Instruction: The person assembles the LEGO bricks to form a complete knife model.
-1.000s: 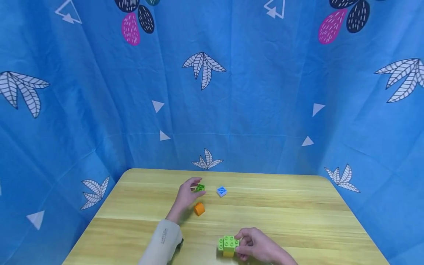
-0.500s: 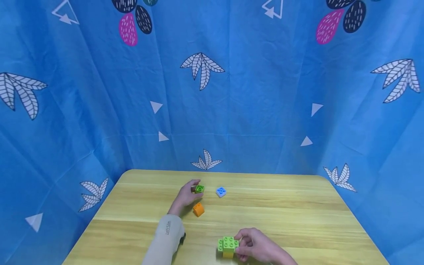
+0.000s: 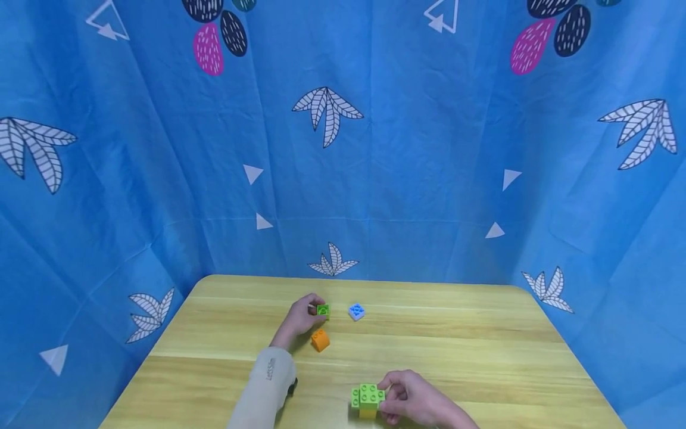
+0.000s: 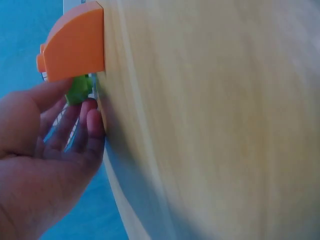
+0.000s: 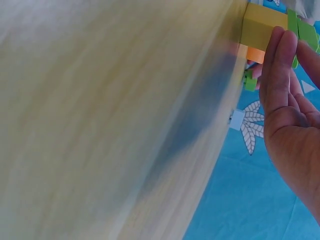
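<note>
At the far left part of the table, my left hand (image 3: 301,316) pinches a small green toy brick (image 3: 323,310) between thumb and fingers. Its hollow, tubed side faces up. An orange brick (image 3: 320,341) with a rounded side and studs lies just nearer than that hand, and a light blue brick (image 3: 356,311) lies to the right, also hollow side up. Close to the front, my right hand (image 3: 418,398) grips the right side of a brick stack (image 3: 368,394): light green studded bricks on top of a yellow block (image 5: 262,27). The stack stands upright.
Everything rests on a wooden table (image 3: 455,333) with rounded far corners. A blue patterned curtain (image 3: 407,179) surrounds its back and sides. My left sleeve (image 3: 262,387) crosses the table's front left.
My left hand's fingers have drawn in around the green brick, which has turned and shifted slightly toward me. The right hand and its brick stack hold still.
</note>
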`<state>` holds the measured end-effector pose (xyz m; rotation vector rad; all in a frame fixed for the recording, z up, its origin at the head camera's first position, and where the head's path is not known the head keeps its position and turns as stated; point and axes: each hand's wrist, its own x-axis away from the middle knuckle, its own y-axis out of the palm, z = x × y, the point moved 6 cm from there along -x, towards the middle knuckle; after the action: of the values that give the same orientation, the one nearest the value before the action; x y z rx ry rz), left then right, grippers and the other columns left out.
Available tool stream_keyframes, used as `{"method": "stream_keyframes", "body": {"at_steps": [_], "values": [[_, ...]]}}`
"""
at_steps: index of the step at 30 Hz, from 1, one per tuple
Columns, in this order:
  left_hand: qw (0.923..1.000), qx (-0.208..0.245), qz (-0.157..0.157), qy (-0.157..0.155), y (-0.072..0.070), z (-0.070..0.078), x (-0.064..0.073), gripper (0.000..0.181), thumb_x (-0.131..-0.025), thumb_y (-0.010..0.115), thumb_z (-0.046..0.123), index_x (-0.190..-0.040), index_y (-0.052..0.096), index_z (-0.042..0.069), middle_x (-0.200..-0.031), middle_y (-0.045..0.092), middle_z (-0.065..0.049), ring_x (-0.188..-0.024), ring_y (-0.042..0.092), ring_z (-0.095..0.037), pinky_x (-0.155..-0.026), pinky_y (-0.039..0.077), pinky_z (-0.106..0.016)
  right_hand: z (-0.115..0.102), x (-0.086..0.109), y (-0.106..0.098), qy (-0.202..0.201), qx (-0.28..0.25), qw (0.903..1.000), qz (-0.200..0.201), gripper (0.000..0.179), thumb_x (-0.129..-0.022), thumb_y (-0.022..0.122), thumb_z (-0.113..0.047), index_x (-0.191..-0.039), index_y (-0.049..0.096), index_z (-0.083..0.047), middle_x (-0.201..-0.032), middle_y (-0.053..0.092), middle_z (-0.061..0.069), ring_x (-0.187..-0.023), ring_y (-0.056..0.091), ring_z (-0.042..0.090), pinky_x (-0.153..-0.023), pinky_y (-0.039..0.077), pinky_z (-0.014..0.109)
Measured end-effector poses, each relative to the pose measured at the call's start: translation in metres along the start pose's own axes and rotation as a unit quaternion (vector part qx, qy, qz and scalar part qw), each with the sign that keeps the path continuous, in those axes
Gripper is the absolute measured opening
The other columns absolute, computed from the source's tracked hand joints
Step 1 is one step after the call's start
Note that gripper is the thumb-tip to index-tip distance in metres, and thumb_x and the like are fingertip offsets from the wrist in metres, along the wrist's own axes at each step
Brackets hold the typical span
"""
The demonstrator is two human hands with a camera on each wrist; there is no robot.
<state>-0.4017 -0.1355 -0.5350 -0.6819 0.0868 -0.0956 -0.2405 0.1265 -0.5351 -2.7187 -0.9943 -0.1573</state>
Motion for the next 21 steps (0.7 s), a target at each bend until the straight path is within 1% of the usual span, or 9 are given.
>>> {"method": "stream_keyframes", "body": {"at_steps": [3, 8, 11, 15, 20, 21], "values": [[1.0000, 0.007, -0.004, 0.001, 0.001, -0.001, 0.001, 0.029, -0.092, 0.078, 0.006, -0.118, 0.066, 0.006, -0.116, 0.069, -0.012, -0.104, 0.065, -0.027, -0.095, 0.058, -0.047, 0.001, 0.001, 0.000, 0.005, 0.001, 1.0000, 0.002, 0.026, -0.095, 0.072, -0.006, -0.117, 0.063, 0.004, -0.087, 0.074, 0.015, -0.073, 0.070, 0.020, -0.066, 0.063, 0.027], [0.9997, 0.016, -0.007, 0.014, 0.000, -0.002, 0.002, 0.029, -0.092, 0.078, 0.011, -0.119, 0.067, 0.011, -0.116, 0.069, -0.007, -0.103, 0.065, -0.023, -0.093, 0.059, -0.044, 0.000, 0.002, -0.001, 0.010, 0.010, 0.9998, 0.012, 0.027, -0.094, 0.073, -0.006, -0.118, 0.064, 0.004, -0.086, 0.074, 0.015, -0.073, 0.070, 0.021, -0.066, 0.062, 0.027], [0.9993, 0.028, -0.008, 0.022, -0.001, -0.001, 0.003, 0.029, -0.093, 0.077, 0.011, -0.120, 0.067, 0.013, -0.118, 0.069, -0.005, -0.103, 0.065, -0.022, -0.094, 0.059, -0.043, 0.000, 0.002, 0.000, 0.009, 0.018, 0.9996, 0.017, 0.029, -0.094, 0.073, -0.006, -0.119, 0.064, 0.003, -0.087, 0.074, 0.014, -0.073, 0.070, 0.022, -0.066, 0.063, 0.028], [0.9979, 0.042, -0.009, 0.049, -0.003, 0.006, 0.007, 0.033, -0.094, 0.076, 0.009, -0.125, 0.068, 0.013, -0.121, 0.069, -0.007, -0.102, 0.065, -0.021, -0.094, 0.058, -0.043, -0.001, 0.002, 0.000, 0.002, 0.032, 0.9992, 0.022, 0.030, -0.093, 0.073, -0.007, -0.120, 0.063, 0.003, -0.086, 0.074, 0.011, -0.074, 0.071, 0.023, -0.067, 0.063, 0.029], [0.9947, 0.032, -0.023, 0.095, -0.004, 0.018, 0.016, 0.041, -0.096, 0.074, 0.010, -0.136, 0.066, 0.012, -0.123, 0.067, -0.009, -0.101, 0.065, -0.020, -0.092, 0.059, -0.039, -0.001, 0.002, 0.001, -0.005, 0.040, 0.9989, 0.025, 0.028, -0.093, 0.073, -0.006, -0.118, 0.063, 0.003, -0.085, 0.074, 0.010, -0.073, 0.072, 0.023, -0.068, 0.063, 0.030], [0.9942, 0.032, -0.027, 0.099, -0.004, 0.020, 0.017, 0.042, -0.096, 0.074, 0.011, -0.137, 0.066, 0.012, -0.122, 0.066, -0.009, -0.101, 0.065, -0.019, -0.092, 0.060, -0.037, -0.001, 0.001, 0.001, -0.006, 0.040, 0.9989, 0.025, 0.028, -0.093, 0.073, -0.006, -0.118, 0.063, 0.003, -0.085, 0.074, 0.010, -0.073, 0.072, 0.023, -0.068, 0.063, 0.030]]}}
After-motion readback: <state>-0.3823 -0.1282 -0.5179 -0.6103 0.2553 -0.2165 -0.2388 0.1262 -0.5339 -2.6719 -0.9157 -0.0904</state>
